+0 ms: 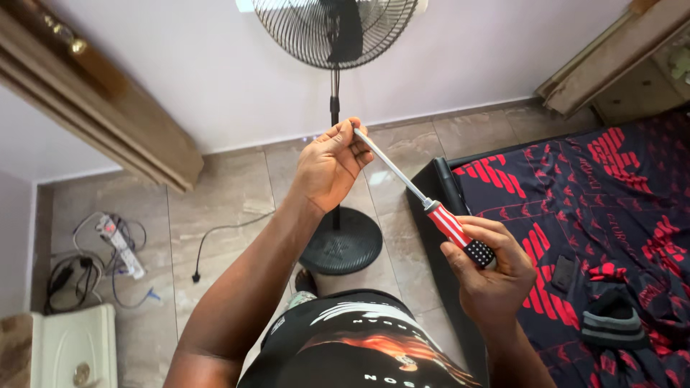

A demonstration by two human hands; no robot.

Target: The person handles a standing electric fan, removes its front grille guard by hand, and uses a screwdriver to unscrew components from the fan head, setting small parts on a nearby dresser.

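I hold a long screwdriver with a red-and-white striped plastic handle and bare steel shaft (431,208) slantwise above the black round fan base (341,243). My right hand (489,269) clamps the ribbed handle; my left hand (327,169) pinches the tip. It seems light, stiff, and the smooth shaft likely slippery.

A pale wall (215,65) met a floor (230,201) of beige marbled tiles in soft daylight. A pedestal fan (334,29) stood against the wall on a round black base (341,248). Wooden trim (108,122) ran along the left, and a wooden cabinet (618,65) filled the far right corner. A bed (604,215) with a black-and-red patterned cover lay at right. A power strip (118,244) and tangled cables sat on the tiles at left, near a white box (72,345).
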